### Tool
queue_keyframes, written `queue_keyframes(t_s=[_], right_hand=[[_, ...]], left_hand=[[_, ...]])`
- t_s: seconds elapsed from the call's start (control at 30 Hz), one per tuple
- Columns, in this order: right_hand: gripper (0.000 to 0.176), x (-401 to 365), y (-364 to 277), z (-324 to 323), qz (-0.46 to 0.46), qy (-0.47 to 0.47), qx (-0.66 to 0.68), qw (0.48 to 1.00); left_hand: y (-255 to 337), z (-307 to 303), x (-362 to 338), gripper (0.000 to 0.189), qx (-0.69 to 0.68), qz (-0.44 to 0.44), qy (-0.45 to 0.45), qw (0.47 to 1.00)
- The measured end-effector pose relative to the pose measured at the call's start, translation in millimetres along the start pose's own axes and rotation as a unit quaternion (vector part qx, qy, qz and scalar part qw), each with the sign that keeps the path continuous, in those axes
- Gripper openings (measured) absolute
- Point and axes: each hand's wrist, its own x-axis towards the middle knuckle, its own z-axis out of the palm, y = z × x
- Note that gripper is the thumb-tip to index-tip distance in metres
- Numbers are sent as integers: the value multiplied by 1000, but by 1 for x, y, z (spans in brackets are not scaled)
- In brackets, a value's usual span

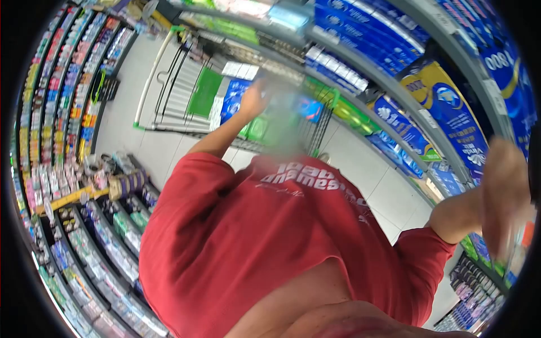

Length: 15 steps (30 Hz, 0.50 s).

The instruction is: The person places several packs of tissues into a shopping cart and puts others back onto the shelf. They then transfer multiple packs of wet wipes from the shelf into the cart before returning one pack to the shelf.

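Matt, creased cloth is seen in the red T-shirt with white lettering (242,248). The long wire shopping cart (169,104) is formed of metal-looking bars. The blue-and-gold plastic package (451,110) and pale floor tiles (360,155) are smoothly, glossily finished.

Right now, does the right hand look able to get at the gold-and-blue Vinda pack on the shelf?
Probably yes: the right hand is raised beside the lower end of the Vinda pack, with nothing visible blocking its front. The hand is too blurred to tell whether its fingers are free.
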Motion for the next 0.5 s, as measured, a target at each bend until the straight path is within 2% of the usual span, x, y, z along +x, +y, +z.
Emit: queue_keyframes(t_s=[0.03, 0.1, 0.17, 0.2, 0.23, 0.33, 0.43, 0.5], right_hand=[[23, 2, -27, 47, 118, 200, -81, 969], [24, 8, -13, 27, -22, 59, 82, 995], [21, 10, -15, 29, -22, 57, 95, 994], [19, 11, -14, 32, -22, 55, 96, 994], [19, 14, -12, 33, -26, 47, 88, 995], [19, 27, 8, 37, -33, 33, 88, 995], [19, 40, 24, 39, -34, 20, 101, 994], [19, 50, 31, 38, -33, 15, 110, 993]], left_hand=[[-43, 3, -33, 50, 30, -56, -68, 996], [-63, -20, -97, 62, 213, -117, -257, 935], [-76, -44, -139, 62, 255, -143, -385, 875], [-99, -43, -166, 53, 248, -122, -306, 911], [-105, -41, -176, 53, 246, -126, -311, 909], [-114, -30, -190, 39, 153, -165, -165, 960], [-132, -6, -188, 35, 149, -186, -121, 964], [-130, -2, -185, 35, 125, -222, -142, 957]])
